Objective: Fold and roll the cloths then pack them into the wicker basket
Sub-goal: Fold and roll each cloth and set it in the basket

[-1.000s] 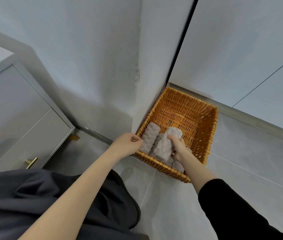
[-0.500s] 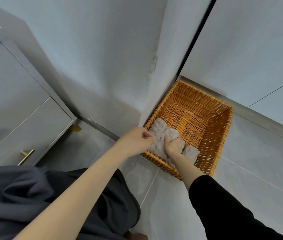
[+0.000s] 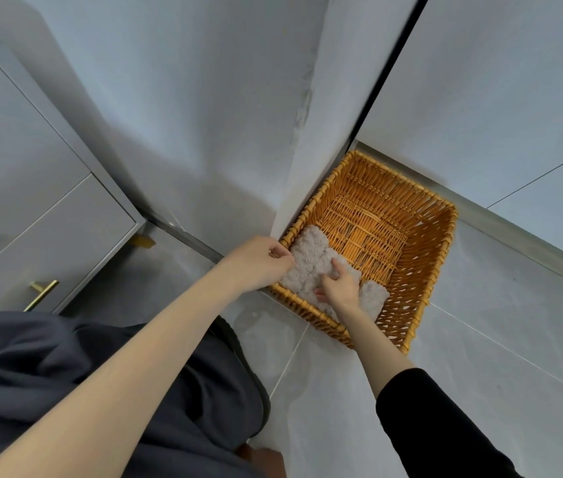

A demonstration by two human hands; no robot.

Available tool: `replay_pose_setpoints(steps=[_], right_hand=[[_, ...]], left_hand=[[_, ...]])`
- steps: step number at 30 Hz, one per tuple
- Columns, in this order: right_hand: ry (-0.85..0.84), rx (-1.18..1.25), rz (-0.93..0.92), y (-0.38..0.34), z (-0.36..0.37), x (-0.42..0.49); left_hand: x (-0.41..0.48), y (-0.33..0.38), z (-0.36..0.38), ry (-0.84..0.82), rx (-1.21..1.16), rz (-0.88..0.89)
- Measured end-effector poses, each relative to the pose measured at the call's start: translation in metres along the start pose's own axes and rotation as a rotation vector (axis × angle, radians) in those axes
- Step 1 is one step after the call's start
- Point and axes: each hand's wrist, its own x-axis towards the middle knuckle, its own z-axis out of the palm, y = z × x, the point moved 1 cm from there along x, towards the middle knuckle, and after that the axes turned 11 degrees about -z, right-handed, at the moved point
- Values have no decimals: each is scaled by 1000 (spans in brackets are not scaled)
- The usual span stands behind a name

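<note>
The wicker basket (image 3: 421, 270) sits on the tiled floor (image 3: 500, 357). Its left rim is tight against a jutting wall corner (image 3: 293, 188) just beyond the left hand (image 3: 255, 263), and its far rim is close under the wall. Open tile lies to the right of the right hand (image 3: 338, 288) and back toward the person.

Beyond the right hand's fingertips, the basket's far half shows bare weave. Three rolled cloths fill the near side, touching side by side:
- The left roll (image 3: 307, 246) is beside the left hand.
- The middle roll (image 3: 311, 282) is under the right hand.
- The right roll (image 3: 373, 298) is just right of that hand.

Each roll's long axis runs from the near rim toward the far wall.

The left hand's fingers curl around the basket's left rim and grip it. The right hand holds the middle roll, with its fingers bent over the top.
</note>
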Motion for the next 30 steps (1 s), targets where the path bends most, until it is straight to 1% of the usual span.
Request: replay_pose_setpoints(steps=[2, 5, 7, 9, 13, 15, 18, 20, 23, 24, 28, 30], right_hand=[[-55, 7, 72, -1, 0, 3], [-176, 22, 122, -11, -4, 6], [-219, 51, 122, -18, -11, 3], [-210, 45, 87, -27, -19, -4], [-203, -13, -41, -52, -33, -27], [-260, -15, -112, -71, -38, -44], [-391, -82, -221, -103, -46, -77], [-468, -112, -298, -127, -49, -100], [-531, -147, -418, -163, -49, -137], [-536, -161, -467, -172, -48, -147], [-496, -256, -757, -220, -36, -185], [-473, -240, -863, -248, -26, -202]], left_hand=[[-1, 0, -1, 0, -2, -5], [-2, 0, -3, -3, -23, -17], [-5, 2, -4, 1, -33, -26], [-9, 4, -5, 7, -41, -26], [-18, 5, -10, 20, -63, -31], [-24, 4, -14, 35, -86, -38], [-38, -1, -23, 76, -132, -32], [-48, -5, -31, 125, -155, -12], [-72, -12, -51, 208, -234, 34], [-78, -14, -58, 230, -249, 50], [-121, -21, -95, 365, -343, 125], [-148, -28, -117, 450, -404, 158]])
